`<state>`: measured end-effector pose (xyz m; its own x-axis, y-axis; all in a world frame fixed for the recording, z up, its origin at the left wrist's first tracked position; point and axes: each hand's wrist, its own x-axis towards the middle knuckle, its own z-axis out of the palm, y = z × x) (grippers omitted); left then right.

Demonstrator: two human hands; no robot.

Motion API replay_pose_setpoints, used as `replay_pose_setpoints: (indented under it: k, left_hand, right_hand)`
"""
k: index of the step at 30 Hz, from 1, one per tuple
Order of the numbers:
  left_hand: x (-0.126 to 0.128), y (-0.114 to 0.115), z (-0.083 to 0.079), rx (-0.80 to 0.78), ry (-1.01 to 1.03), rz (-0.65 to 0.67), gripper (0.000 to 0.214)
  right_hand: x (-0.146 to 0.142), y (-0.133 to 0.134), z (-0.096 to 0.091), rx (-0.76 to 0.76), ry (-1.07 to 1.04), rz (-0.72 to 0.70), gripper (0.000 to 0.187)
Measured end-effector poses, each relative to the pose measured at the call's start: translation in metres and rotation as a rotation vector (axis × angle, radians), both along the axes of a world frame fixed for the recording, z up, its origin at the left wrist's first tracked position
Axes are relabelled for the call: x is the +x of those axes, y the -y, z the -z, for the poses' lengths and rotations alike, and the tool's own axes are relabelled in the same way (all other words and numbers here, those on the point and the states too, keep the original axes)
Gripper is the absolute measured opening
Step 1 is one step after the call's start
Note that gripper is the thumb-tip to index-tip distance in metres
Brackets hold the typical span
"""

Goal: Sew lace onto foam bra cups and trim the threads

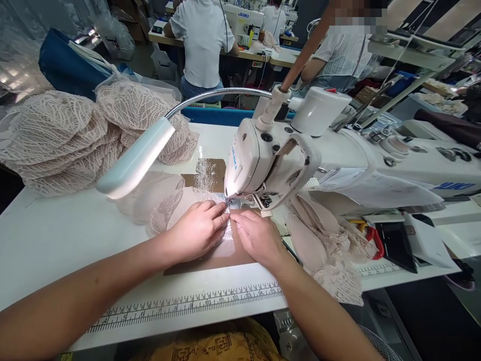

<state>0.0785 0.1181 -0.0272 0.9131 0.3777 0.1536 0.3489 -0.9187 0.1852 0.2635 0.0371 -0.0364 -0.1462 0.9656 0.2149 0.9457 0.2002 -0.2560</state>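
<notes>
A pale beige lace fabric piece [165, 210] with a sheer panel lies under the needle area of a white JUKI sewing machine [244, 155]. My left hand [199, 228] rests flat on this fabric just left of the needle, its fingers stretched towards the presser foot. On the other side, my right hand [259, 235] has its thumb and forefinger pinched at the fabric's edge, right in front of the needle. The fingertips of both hands nearly meet there. Beneath them is a brown board [210, 261] on the table. The presser foot is partly hidden by my fingers.
Stacked lace pieces [56, 140] fill the back left. A lamp [135, 158] on a bent neck hangs over the table. More beige pieces [308, 230] and red-handled scissors [376, 243] lie right. A printed ruler [195, 303] runs along the front edge. People sit at machines behind.
</notes>
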Motion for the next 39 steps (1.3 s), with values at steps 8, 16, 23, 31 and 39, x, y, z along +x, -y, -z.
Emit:
replay_pose_setpoints:
  k: [8, 16, 23, 31, 39]
  left_hand:
    - [0.000, -0.002, 0.004, 0.000, 0.032, 0.004, 0.038]
    - [-0.003, -0.010, -0.001, -0.041, 0.020, 0.040, 0.040]
    - [-0.009, -0.010, -0.014, -0.114, 0.038, 0.060, 0.034]
    - [-0.005, -0.004, -0.007, -0.054, 0.016, 0.045, 0.034]
    - [-0.004, -0.014, -0.002, -0.030, 0.011, 0.055, 0.038]
  right_hand:
    - [0.000, 0.001, 0.000, -0.001, -0.004, 0.003, 0.029]
    - [0.003, 0.007, -0.008, 0.009, -0.049, -0.059, 0.027]
    - [0.007, 0.014, -0.015, -0.065, -0.017, -0.234, 0.029]
    - [0.003, 0.016, -0.016, -0.148, 0.087, -0.257, 0.026]
    - [0.001, 0.014, -0.013, -0.113, 0.106, -0.218, 0.026]
